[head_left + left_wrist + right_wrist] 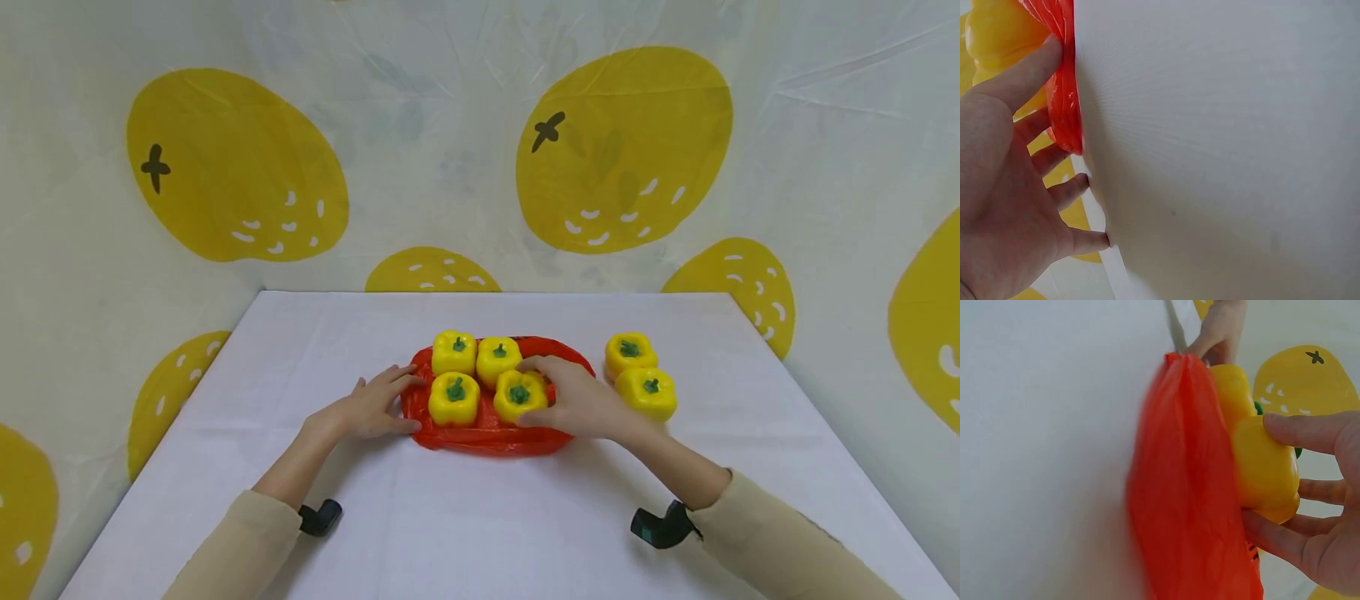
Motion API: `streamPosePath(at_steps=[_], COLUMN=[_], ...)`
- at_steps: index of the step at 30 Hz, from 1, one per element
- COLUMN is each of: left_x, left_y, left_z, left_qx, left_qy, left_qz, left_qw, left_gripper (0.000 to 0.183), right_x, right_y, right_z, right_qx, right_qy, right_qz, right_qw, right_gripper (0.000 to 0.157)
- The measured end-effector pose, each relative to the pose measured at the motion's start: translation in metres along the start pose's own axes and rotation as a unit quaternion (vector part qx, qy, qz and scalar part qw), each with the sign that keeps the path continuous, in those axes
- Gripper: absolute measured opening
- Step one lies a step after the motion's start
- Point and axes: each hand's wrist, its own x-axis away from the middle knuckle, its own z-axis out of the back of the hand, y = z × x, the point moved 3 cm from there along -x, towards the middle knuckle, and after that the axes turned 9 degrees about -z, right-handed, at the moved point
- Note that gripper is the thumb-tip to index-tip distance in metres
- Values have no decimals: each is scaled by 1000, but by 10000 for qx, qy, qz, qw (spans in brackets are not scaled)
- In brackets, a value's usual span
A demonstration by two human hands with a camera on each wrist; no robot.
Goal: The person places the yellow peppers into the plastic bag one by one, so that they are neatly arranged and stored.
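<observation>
A red plastic bag [487, 442] lies on the table with several yellow bell peppers with green stems on it. My right hand [581, 398] grips the front right bell pepper [519, 400] between thumb and fingers; the right wrist view also shows this bell pepper [1263, 462] in its grasp. At the bag's left edge rests my left hand [375, 406], fingers spread. In the left wrist view its thumb touches the red plastic [1065, 106] and the other fingertips reach down to the table. The front left bell pepper [453, 400] sits nearest that hand.
Two more yellow bell peppers, one behind [630, 354] and one in front [648, 394], stand right of the bag, beyond my right wrist. A white cloth covers the table [465, 525]. Behind it hangs a curtain [427, 167] printed with yellow fruit.
</observation>
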Motion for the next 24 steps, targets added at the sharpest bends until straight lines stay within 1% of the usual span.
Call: streamPosePath(at_steps=[2,9,12,18,24], left_x=[0,-1,-1,-1,0], left_y=[0,2,2,1,1], left_z=[0,0,0,0,0], left_qx=[-9,-10,2,-16,3], left_qy=[-3,-20,-31,-20,-20], left_qz=[-9,18,27,25,20], left_qw=[10000,10000,10000,10000,10000], left_gripper=[72,72,72,72,72], right_x=[-1,-4,-5,-8,-11], right_y=[-1,0,-1,-1,-3], right_z=[-5,-17,-20,-26,-29], right_qx=[10,-29,-49,-73,-166], right_qy=[-1,58,101,312,423], right_qz=[-56,-37,-58,-50,-194], right_qw=[10000,10000,9999,9995,9988], right_gripper=[71,68,67,65,66])
